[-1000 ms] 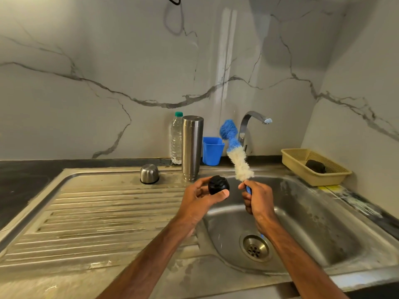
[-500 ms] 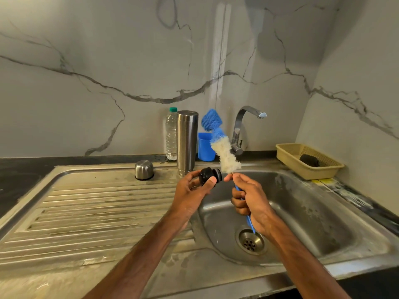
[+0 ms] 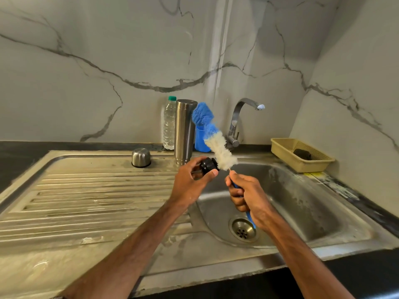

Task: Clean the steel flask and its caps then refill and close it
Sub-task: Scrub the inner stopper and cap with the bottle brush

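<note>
Now the left hand (image 3: 190, 184) pinches the small black cap (image 3: 208, 165), likely slick when wet; the right hand (image 3: 248, 195) grips the brush (image 3: 220, 149) by its handle.

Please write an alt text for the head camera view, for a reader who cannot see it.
Over a steel sink, the left hand holds a black cap against the white bristles of a bottle brush, which the right hand grips by its blue handle. Behind, the steel flask stands beside a water bottle, and a steel cap sits on the drainboard.
</note>
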{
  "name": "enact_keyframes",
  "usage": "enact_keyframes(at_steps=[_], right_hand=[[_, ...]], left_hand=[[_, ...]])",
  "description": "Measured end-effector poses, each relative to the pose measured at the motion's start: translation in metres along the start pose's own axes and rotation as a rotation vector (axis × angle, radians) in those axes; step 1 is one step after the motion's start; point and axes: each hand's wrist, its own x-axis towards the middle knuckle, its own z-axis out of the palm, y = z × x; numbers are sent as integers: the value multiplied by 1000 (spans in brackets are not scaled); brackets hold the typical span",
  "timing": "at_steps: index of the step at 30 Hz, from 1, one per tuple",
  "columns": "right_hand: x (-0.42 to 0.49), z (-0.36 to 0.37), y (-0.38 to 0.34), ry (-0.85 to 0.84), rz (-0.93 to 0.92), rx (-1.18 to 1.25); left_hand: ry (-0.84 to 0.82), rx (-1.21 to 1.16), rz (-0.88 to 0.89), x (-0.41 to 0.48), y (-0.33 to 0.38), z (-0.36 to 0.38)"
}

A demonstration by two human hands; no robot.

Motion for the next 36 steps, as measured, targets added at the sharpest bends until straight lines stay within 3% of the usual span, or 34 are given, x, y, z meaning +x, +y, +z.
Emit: enact_keyframes(at_steps=[8, 13, 17, 28, 33, 36], right_hand=[[5, 0, 3, 73, -78, -144], [4, 0, 1, -10, 4, 27], [1, 2, -2, -45, 7, 22], [-12, 22, 15, 137, -129, -259], [-7, 19, 7, 216, -113, -210], [-15, 19, 6, 216, -79, -173]], left_hand=[[-78, 91, 112, -3, 0, 1], [-65, 150, 148, 2, -3, 0], [-84, 188, 202, 0, -5, -1], [-26, 315, 317, 2, -2, -9], [-220, 392, 408, -6, -4, 5], [-213, 429, 438, -8, -4, 7]])
